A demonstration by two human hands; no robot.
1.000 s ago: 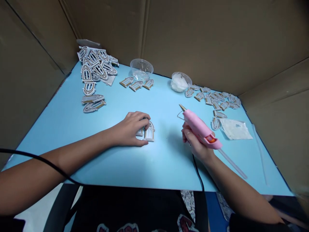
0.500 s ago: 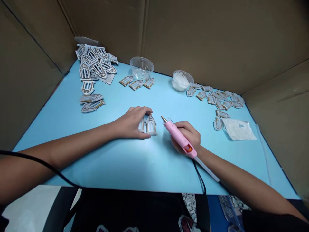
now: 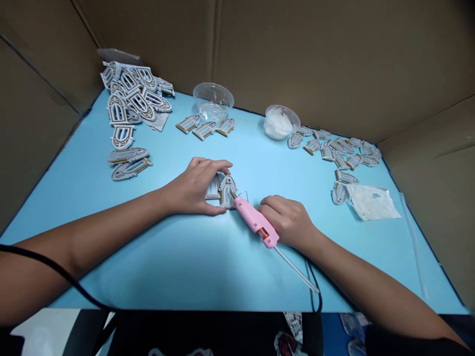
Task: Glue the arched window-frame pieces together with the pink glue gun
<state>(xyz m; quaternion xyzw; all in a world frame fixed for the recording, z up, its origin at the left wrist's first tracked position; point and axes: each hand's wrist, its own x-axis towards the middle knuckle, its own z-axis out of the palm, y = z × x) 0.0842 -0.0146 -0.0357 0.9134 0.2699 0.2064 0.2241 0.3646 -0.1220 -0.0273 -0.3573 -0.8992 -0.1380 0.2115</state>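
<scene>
Thumb and fingers of my left hand (image 3: pixel 196 187) curve around a small arched window piece (image 3: pixel 223 194), gripping it near its base and top. A second arched piece (image 3: pixel 213 188) sits right beside it, partly covered by the hand. My right hand (image 3: pixel 285 220) is wrapped around a pink hot glue gun (image 3: pixel 256 220), tilted so its metal nozzle meets the front arched piece at its right side. From the gun's back end sticks a clear glue stick (image 3: pixel 297 269). Whether glue is coming out is too small to tell.
A pile of larger white arched frames (image 3: pixel 129 94) lies at back left. Behind are a clear plastic cup (image 3: pixel 213 99) and a cup with white material (image 3: pixel 279 123). Several small arched pieces (image 3: pixel 341 153) and a white plastic bag (image 3: pixel 373 201) lie right. A black cable (image 3: pixel 55 269) crosses my left arm.
My right hand has brought the glue gun left, so its nozzle moved from beside the arched piece onto it. My left hand stays around the pieces; the view has shifted slightly.
</scene>
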